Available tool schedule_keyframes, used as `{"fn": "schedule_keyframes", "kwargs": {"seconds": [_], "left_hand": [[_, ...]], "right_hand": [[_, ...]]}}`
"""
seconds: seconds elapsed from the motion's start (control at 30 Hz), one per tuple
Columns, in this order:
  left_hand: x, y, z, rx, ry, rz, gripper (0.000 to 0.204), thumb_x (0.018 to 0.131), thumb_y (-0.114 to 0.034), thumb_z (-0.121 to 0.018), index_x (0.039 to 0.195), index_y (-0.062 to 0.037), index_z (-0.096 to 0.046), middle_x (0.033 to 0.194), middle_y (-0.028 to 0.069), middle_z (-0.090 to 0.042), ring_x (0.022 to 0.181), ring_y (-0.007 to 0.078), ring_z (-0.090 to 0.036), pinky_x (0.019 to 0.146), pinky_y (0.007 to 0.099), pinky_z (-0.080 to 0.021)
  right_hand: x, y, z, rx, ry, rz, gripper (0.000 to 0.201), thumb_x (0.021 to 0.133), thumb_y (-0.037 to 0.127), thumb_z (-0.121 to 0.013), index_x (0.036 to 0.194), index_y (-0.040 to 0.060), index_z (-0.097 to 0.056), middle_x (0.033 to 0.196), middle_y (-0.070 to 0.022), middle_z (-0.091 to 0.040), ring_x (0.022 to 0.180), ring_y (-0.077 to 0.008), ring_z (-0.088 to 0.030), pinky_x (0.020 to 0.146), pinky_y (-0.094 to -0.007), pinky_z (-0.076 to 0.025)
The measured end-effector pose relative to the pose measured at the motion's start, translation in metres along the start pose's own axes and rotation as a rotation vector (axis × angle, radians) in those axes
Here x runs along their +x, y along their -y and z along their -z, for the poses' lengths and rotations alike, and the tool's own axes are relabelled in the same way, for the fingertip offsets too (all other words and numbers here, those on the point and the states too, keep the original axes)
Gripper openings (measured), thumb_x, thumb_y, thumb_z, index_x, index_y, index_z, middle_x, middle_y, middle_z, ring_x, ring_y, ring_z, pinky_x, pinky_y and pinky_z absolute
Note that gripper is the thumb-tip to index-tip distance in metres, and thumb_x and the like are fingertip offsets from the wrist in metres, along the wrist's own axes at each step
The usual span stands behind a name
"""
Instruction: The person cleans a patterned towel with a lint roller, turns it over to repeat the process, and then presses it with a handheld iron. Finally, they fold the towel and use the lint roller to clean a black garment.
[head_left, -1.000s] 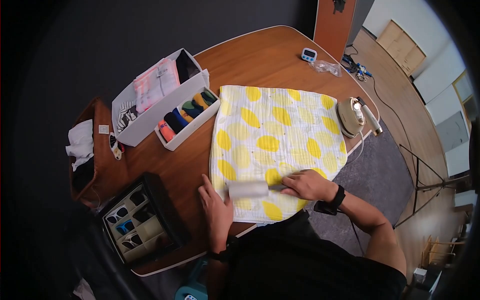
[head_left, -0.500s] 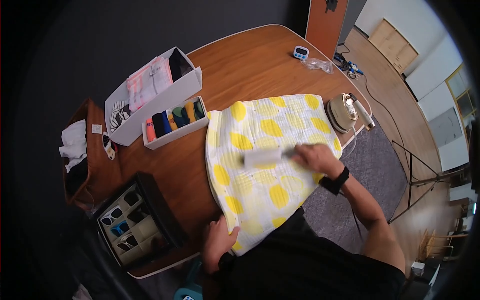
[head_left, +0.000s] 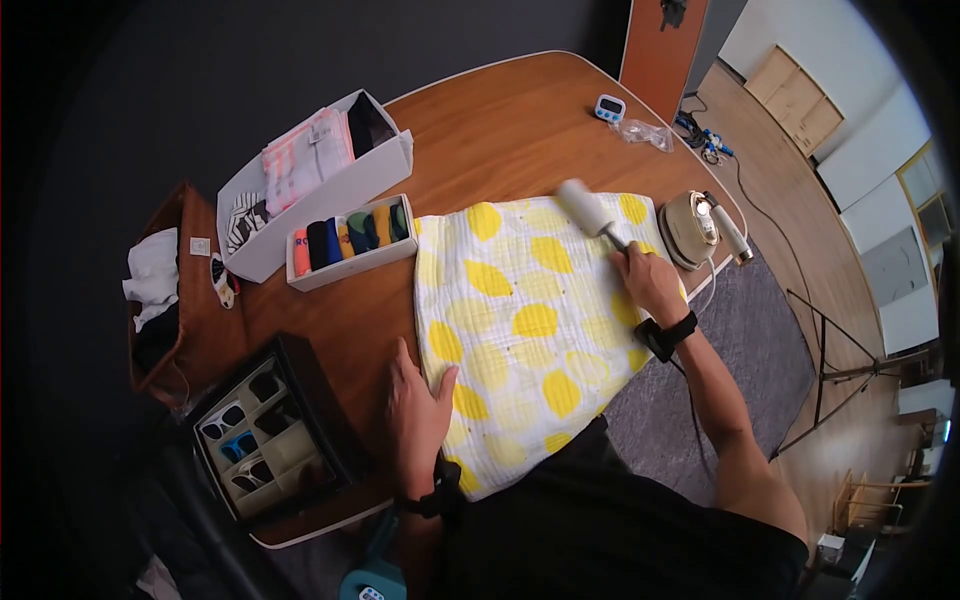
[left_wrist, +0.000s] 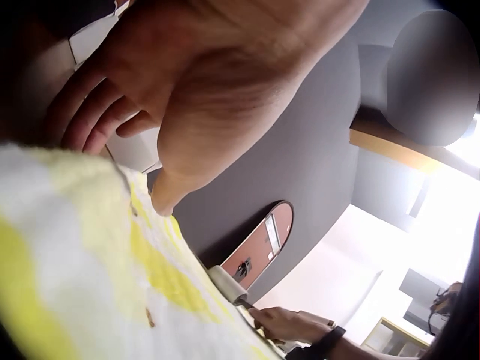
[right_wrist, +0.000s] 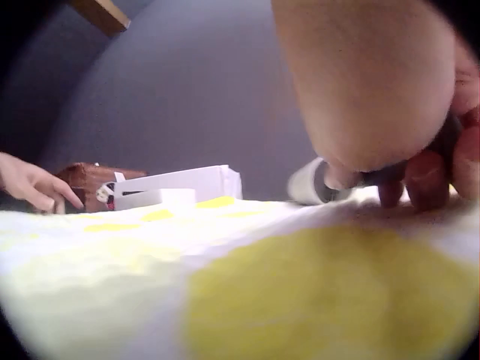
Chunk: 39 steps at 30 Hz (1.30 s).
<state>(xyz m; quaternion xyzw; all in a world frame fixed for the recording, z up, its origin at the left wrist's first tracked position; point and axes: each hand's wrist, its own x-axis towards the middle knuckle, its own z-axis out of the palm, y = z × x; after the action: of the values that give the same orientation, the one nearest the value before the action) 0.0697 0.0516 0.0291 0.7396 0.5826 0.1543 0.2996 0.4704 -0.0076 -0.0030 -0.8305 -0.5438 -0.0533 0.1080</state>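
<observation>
A white cloth with yellow lemon-like prints (head_left: 535,320) lies spread over the near part of the table. My right hand (head_left: 650,283) grips the dark handle of a lint roller (head_left: 583,207), its white cylinder at the cloth's far edge. In the right wrist view, fingers curl round the handle and the roller head (right_wrist: 306,182) sits low over the fabric. At the cloth's left edge rests my left hand (head_left: 418,410), fingers stretched out and thumb apart, the thumb overlapping the cloth. The left wrist view shows that palm (left_wrist: 217,97) beside the fabric, holding nothing.
A steam iron (head_left: 692,230) stands right of the cloth. To the left are a narrow box of rolled socks (head_left: 350,265), a larger white box (head_left: 370,165), a brown basket (head_left: 195,300) and a sunglasses case (head_left: 320,400). A small timer (head_left: 609,108) sits at the back.
The lint roller has travelled from the cloth's near side to its far edge. My left hand, which held the near left corner half a second ago, has let go and moved up the edge.
</observation>
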Motion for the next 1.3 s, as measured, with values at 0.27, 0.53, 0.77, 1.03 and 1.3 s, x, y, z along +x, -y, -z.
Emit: {"fn": "schedule_keyframes", "kwargs": {"seconds": [0.27, 0.53, 0.77, 1.03, 1.3], "left_hand": [[0.071, 0.002, -0.044, -0.607, 0.108, 0.034, 0.051, 0.096, -0.023, -0.07, 0.133, 0.0065, -0.053, 0.127, 0.027, -0.065, 0.119, 0.0309, -0.065, 0.096, 0.042, -0.051], [0.003, -0.022, 0.0, -0.896, -0.108, -0.127, 0.027, 0.102, -0.009, -0.061, 0.125, 0.0033, -0.055, 0.11, 0.016, -0.069, 0.095, 0.0166, -0.062, 0.087, 0.0344, -0.052], [-0.039, -0.001, 0.007, 0.236, -0.546, 0.032, 0.064, 0.091, -0.009, -0.062, 0.152, -0.0058, -0.042, 0.151, 0.0256, -0.044, 0.137, 0.0458, -0.044, 0.113, 0.0527, -0.036], [-0.021, 0.018, -0.026, 0.24, 0.036, -0.283, 0.072, 0.099, -0.043, -0.06, 0.158, -0.0089, -0.036, 0.167, 0.0221, -0.021, 0.154, 0.0441, -0.016, 0.121, 0.0662, -0.007], [-0.021, 0.013, -0.024, 0.231, 0.062, -0.214, 0.077, 0.098, -0.047, -0.058, 0.16, -0.0087, -0.032, 0.169, 0.0219, -0.016, 0.156, 0.0423, -0.01, 0.119, 0.07, 0.002]], "right_hand": [[-0.072, 0.024, 0.003, 0.079, -0.076, 0.003, 0.036, 0.102, 0.039, -0.059, 0.093, 0.0054, -0.053, 0.064, -0.0202, -0.063, 0.059, -0.0415, -0.064, 0.053, -0.0525, -0.048], [-0.068, 0.03, 0.001, 0.118, -0.057, -0.089, 0.035, 0.102, 0.037, -0.059, 0.089, 0.0048, -0.053, 0.063, -0.0197, -0.063, 0.057, -0.0423, -0.063, 0.051, -0.0517, -0.048], [-0.043, 0.107, -0.004, 0.287, 0.079, 0.192, 0.034, 0.101, 0.041, -0.059, 0.092, 0.0079, -0.057, 0.065, -0.0179, -0.064, 0.061, -0.0408, -0.065, 0.054, -0.0519, -0.05], [-0.006, 0.074, -0.005, 0.082, 0.057, 0.097, 0.034, 0.103, 0.04, -0.054, 0.098, 0.0071, -0.059, 0.066, -0.0185, -0.066, 0.058, -0.0393, -0.065, 0.05, -0.052, -0.05], [-0.082, 0.113, 0.0, 0.211, 0.066, 0.505, 0.032, 0.101, 0.036, -0.059, 0.11, 0.006, -0.059, 0.057, -0.0161, -0.061, 0.047, -0.0367, -0.061, 0.044, -0.0491, -0.046]]}}
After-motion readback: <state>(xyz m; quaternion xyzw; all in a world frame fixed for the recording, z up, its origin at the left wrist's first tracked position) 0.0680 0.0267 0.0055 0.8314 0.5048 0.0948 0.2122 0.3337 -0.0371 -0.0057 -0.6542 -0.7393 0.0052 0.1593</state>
